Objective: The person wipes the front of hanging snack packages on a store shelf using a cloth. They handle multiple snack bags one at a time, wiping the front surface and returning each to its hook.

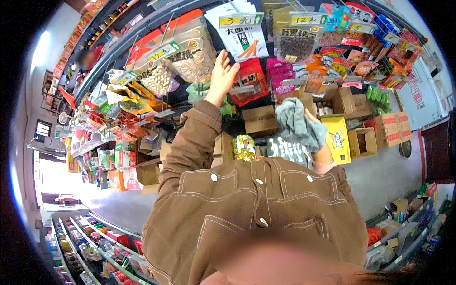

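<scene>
My left hand [223,75] is raised to the hanging snacks with its fingers extended and nothing visibly held. It is between a clear bag of pale seeds [192,53] and a white snack packet [244,39]; I cannot tell whether it touches either. Just right of the wrist hangs a red snack packet [251,83]. My right hand [313,115], lower and partly covered, grips a crumpled grey-blue cloth [301,123]. Below the cloth are grey packs with white spots [288,151], and a yellow box [336,139] stands to its right.
Metal hooks with price tags [240,20] jut out above the packets. Cardboard boxes [260,120] fill the lower shelf, and another carton [393,129] stands to the right. Behind me are stocked shelves [107,245] and grey floor [377,178]. Another person [85,58] is beyond the rack.
</scene>
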Demonstrator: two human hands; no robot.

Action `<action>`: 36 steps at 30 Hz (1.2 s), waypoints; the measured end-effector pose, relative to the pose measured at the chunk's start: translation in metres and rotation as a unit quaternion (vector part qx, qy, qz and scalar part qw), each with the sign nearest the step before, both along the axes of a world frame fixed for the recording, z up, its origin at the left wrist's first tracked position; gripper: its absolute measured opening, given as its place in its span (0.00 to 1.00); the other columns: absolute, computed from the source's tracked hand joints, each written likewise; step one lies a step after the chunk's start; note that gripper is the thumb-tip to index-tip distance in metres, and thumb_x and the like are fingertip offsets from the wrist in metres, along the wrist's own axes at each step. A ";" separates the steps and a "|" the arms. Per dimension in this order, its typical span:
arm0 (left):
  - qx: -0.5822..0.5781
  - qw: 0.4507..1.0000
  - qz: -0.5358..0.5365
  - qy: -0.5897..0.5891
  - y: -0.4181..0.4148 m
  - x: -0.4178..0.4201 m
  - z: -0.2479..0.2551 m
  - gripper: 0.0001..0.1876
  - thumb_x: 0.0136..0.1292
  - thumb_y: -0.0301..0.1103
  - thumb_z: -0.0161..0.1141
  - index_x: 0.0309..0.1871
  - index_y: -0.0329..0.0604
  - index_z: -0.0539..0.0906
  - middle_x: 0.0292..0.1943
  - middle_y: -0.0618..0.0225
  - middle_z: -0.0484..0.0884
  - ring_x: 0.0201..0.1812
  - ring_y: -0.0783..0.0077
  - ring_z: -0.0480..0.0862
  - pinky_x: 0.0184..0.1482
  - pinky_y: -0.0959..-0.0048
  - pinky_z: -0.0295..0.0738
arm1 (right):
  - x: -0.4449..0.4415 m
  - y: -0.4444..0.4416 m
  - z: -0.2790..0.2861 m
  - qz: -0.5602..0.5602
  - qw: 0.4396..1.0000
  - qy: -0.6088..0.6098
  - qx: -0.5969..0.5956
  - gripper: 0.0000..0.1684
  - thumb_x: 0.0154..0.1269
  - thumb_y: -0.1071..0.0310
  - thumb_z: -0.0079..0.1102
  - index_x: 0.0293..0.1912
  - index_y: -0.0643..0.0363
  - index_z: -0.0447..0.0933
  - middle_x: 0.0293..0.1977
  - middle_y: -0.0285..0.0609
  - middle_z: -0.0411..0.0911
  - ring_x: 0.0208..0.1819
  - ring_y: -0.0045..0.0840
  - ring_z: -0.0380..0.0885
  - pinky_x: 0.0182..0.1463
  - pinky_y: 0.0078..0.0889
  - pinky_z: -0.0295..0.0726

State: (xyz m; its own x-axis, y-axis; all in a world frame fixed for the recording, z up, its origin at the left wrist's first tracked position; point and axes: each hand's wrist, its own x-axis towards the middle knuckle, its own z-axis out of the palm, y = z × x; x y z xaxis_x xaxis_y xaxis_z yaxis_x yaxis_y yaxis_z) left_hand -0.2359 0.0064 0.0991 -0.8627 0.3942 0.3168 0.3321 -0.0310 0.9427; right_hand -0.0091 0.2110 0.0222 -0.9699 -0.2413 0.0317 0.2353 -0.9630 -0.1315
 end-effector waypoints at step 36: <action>0.255 0.876 -0.258 -0.319 -0.006 0.034 0.025 0.21 0.62 0.34 0.53 0.55 0.31 0.68 0.51 0.55 0.75 0.51 0.64 0.77 0.55 0.66 0.71 | 0.051 0.010 -0.042 -0.032 0.997 -0.060 0.042 0.30 0.68 0.49 0.37 0.58 0.63 0.64 0.54 0.51 0.68 0.55 0.38 0.68 0.62 0.38 0.64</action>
State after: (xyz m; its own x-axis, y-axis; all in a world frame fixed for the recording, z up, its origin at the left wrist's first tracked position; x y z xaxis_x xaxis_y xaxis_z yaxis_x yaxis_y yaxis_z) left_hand -0.2017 0.0008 0.1244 -0.6766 0.7317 0.0826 -0.4400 -0.4917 0.7514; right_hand 0.0418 0.2207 -0.0200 -0.9790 -0.1757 -0.1032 0.1926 -0.9632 -0.1875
